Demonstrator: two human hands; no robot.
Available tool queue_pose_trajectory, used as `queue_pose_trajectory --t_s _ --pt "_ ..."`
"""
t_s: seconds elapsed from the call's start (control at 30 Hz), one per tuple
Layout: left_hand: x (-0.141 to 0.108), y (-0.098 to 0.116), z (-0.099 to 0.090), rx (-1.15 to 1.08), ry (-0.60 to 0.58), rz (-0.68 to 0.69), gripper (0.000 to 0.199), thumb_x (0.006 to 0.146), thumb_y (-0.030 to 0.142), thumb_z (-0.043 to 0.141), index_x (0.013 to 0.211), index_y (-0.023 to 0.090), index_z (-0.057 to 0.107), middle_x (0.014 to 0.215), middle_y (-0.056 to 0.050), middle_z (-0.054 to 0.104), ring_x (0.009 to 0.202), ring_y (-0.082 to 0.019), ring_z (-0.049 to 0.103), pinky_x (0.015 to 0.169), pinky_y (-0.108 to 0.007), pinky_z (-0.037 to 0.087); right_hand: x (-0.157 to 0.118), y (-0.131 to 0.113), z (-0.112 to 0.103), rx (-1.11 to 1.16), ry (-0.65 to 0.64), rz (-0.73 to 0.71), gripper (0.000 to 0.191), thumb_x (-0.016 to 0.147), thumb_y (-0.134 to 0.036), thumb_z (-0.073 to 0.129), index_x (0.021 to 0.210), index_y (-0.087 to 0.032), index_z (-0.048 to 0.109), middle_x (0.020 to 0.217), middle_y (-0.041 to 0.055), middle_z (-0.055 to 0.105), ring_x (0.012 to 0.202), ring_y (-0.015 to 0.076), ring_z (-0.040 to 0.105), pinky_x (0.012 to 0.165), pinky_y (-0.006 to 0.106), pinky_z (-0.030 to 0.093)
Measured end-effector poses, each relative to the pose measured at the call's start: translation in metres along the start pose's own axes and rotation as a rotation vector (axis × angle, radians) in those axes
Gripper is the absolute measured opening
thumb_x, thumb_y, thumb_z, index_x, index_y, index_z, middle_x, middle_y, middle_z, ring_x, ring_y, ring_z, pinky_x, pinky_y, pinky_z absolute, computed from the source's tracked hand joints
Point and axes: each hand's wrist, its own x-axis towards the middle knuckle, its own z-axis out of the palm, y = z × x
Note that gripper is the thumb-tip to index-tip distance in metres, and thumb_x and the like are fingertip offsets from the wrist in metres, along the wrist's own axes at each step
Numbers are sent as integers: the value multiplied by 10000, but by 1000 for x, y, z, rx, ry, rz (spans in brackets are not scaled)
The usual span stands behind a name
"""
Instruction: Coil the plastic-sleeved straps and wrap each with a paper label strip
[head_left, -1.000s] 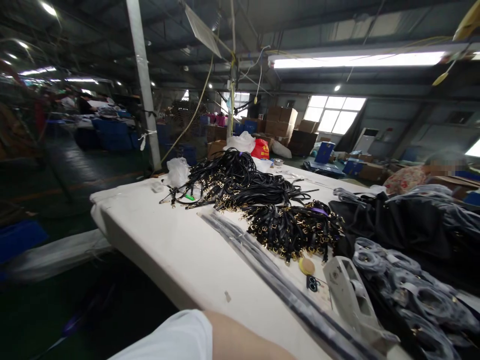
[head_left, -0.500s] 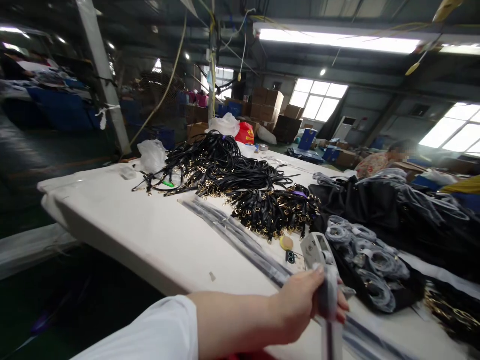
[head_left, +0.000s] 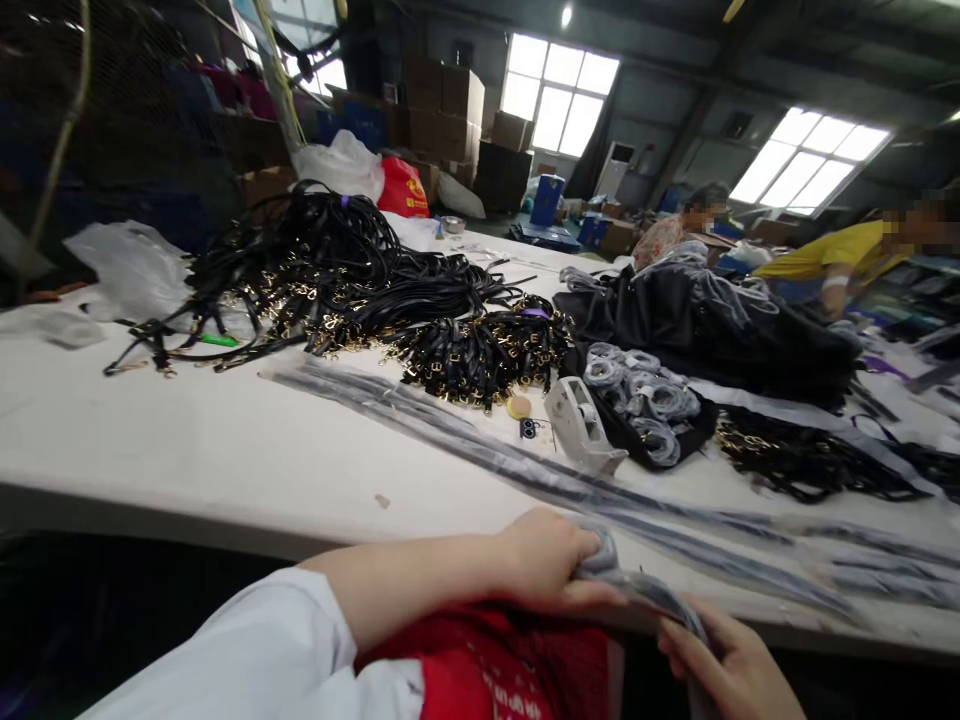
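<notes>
At the near edge of the table, my left hand [head_left: 547,565] is closed on the bunched end of a dark strap in clear plastic wrap [head_left: 636,582]. My right hand [head_left: 727,660] pinches the same wrapped strap further along, to the right, and its lower part runs out of the picture. Beyond my hands stands a white tape dispenser [head_left: 581,428]. Long plastic-wrapped straps [head_left: 510,458] lie across the table [head_left: 247,450]. Right of the dispenser are several coiled wrapped straps [head_left: 649,395] on black material.
Black straps with gold buckles [head_left: 480,355] are heaped behind, beside a clear plastic bag [head_left: 127,265] and a red bag [head_left: 403,187]. Black fabric [head_left: 697,325] is piled at the right. Two people work beyond it, one in a yellow top [head_left: 832,255]. A phone [head_left: 530,428] lies by the dispenser.
My left hand has drawn back from beside the tape dispenser to the table's near edge, still holding the wrapped strap. My right hand has come into view on it. The view has swung right.
</notes>
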Motion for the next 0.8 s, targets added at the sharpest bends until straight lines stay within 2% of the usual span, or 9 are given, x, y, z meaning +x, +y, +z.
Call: queue_pose_trajectory --t_s 0.07,0.13,0.27,0.37,0.5,0.6,0.67,0.73,0.8 --pt "1 0 -10 -85 -96 -96 452 860 632 463 718 211 549 621 2 537 505 -126 397 478 -259 272 10 7 4 -72 94 -37 410 778 -580 656 980 -236 753 901 60 758 917 251 708 825 247 569" --pt "1 -2 -15 -204 -194 -165 474 856 651 445 712 212 555 596 22 508 503 -116 394 478 -242 276 14 16 12 -118 131 -72 424 805 -553 634 1093 -257 726 1118 52 734 1121 254 648 986 274 497" --pt "2 -7 -15 -432 -283 -288 497 845 661 449 698 202 570 575 42 495 529 -105 447 503 -213 324 15 26 24 -158 128 -141 444 885 -539 525 1186 -254 684 1231 61 688 1188 237 611 1050 321 446" --pt "4 -9 -20 -488 -328 -331 474 852 619 474 682 190 584 567 47 500 534 -99 451 516 -206 344 16 21 23 -169 100 -233 397 920 -493 508 1184 -253 682 1242 79 672 1160 223 623 1036 299 466" --pt "6 -10 -29 -441 -472 -363 473 827 607 536 654 175 617 537 35 516 507 -104 460 511 -222 355 17 14 16 -198 -18 -283 330 943 -433 510 1169 -273 688 1205 72 680 1094 213 640 983 276 503" --pt "3 -12 -30 -691 -586 -368 516 828 647 531 692 163 650 528 25 539 456 -97 447 485 -228 356 15 16 13 -160 -100 -246 318 936 -452 521 1137 -286 704 1146 55 707 1084 224 645 962 277 516" --pt "1 -12 -29 -896 -607 -360 576 802 703 529 657 155 633 478 22 507 410 -94 408 442 -233 329 14 17 13 -112 -95 -217 328 930 -472 521 1111 -277 713 1117 55 715 1092 238 640 963 288 516" --pt "0 -10 -28 -1045 -564 -362 616 776 740 531 595 155 595 419 27 455 377 -91 369 408 -236 292 13 16 16 -59 -51 -191 342 925 -489 522 1078 -255 719 977 54 731 954 231 672 867 276 553" --pt "0 -8 -26 -1159 -500 -367 626 780 746 522 577 157 583 377 36 411 352 -90 347 391 -235 263 13 14 23 20 2 -165 377 931 -512 496 1041 -228 717 738 29 685 679 193 643 644 250 560"
